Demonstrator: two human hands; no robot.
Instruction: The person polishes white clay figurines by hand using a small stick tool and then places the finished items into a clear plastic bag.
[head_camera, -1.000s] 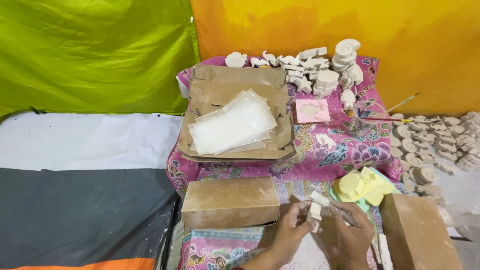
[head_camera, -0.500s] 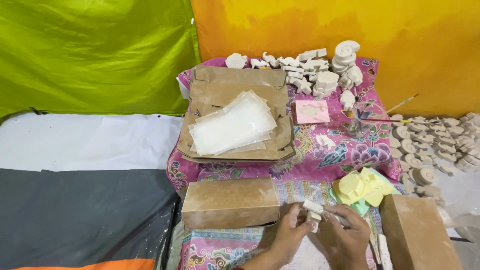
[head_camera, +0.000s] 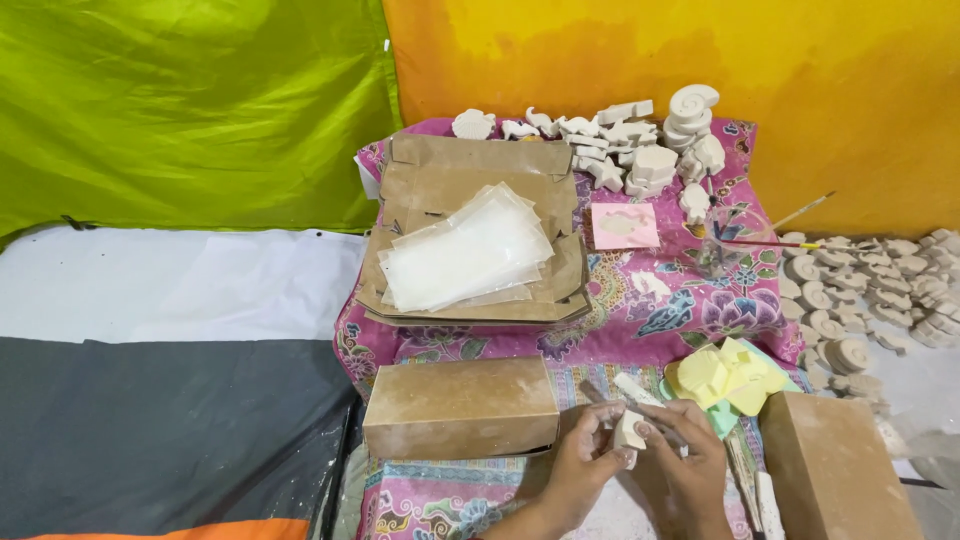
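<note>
Your left hand (head_camera: 580, 470) and right hand (head_camera: 690, 465) have drawn closer over the last second, fingers now curled around the small white plaster piece (head_camera: 629, 430), held low in front of you, just beside the closed brown cardboard box (head_camera: 460, 405) and near the yellow sponges (head_camera: 730, 375).

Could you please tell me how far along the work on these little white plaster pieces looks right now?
Already done, it seems: many shaped white figures are lined up at the back of the pink floral cloth, and more round pieces lie on the floor to the right. In hand: the left hand and right hand hold one small white piece between the fingertips. How many remain cannot be told.
</note>
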